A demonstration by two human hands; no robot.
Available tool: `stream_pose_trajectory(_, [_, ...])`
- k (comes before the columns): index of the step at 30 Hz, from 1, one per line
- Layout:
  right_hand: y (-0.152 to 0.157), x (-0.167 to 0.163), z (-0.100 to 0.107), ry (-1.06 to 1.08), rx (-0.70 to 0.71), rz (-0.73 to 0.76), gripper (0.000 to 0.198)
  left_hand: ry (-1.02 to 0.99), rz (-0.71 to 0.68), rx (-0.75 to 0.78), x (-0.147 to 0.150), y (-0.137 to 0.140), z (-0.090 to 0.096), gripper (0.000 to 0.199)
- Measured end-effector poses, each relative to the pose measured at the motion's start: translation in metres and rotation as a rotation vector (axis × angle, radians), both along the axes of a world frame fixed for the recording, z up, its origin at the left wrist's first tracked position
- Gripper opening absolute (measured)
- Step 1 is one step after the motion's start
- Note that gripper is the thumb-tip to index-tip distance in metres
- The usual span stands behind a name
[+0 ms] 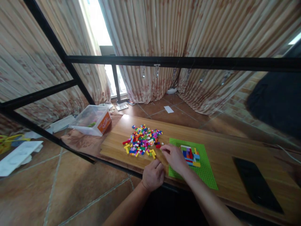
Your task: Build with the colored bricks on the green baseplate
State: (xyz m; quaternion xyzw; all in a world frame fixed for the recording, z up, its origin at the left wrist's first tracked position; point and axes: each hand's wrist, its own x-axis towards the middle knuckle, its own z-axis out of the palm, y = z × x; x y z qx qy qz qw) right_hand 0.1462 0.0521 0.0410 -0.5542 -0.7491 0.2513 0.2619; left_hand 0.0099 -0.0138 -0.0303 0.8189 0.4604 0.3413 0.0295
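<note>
My left hand [153, 175] is curled into a loose fist at the table's front edge, just below some yellow bricks [151, 153]; what it holds, if anything, is hidden. My right hand [174, 157] reaches over the left part of a green baseplate [207, 168], its fingertips pinched together beside a red brick [158, 146]. Whether anything sits in that pinch is too small to tell. A flat build of coloured bricks [191, 156] stands on the baseplate, partly covered by my right hand. Left of both hands spreads a pile of loose bricks [142, 139] in many colours.
A dark phone-like slab [257, 183] lies on the wooden tabletop [225, 150] at the right. Beyond the left end stands a clear plastic box [90, 121] with an orange label. A black metal rail [131, 60] crosses behind the table, with curtains [150, 34] further back.
</note>
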Motion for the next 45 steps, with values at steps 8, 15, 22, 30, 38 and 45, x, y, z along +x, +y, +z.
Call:
stream_pose_trajectory(8, [0.005,-0.030,-0.008,-0.077,-0.090,0.140,0.018,-0.074,-0.047,0.002,-0.001,-0.001,-0.002,0.012])
stream_pose_trajectory(15, [0.019,-0.036,0.003,-0.264,-0.077,0.307,0.020,-0.075,-0.045,0.028,-0.002,-0.001,-0.002,0.010])
stream_pose_trajectory(22, [0.023,-0.043,0.003,-0.371,-0.053,0.309,0.022,-0.065,-0.033,0.063,-0.002,-0.001,-0.001,0.011])
stream_pose_trajectory(30, [0.012,-0.037,0.013,-0.168,-0.001,0.202,0.016,-0.055,-0.048,0.051,-0.004,0.001,0.004,0.019])
stream_pose_trajectory(38, [-0.022,0.039,0.022,0.446,-0.129,-0.148,0.015,-0.001,-0.028,-0.020,-0.005,0.001,0.006,0.015])
stream_pose_trajectory(45, [0.001,0.148,0.012,0.604,-0.171,-0.533,0.030,0.012,-0.017,-0.029,-0.005,0.002,0.006,0.014])
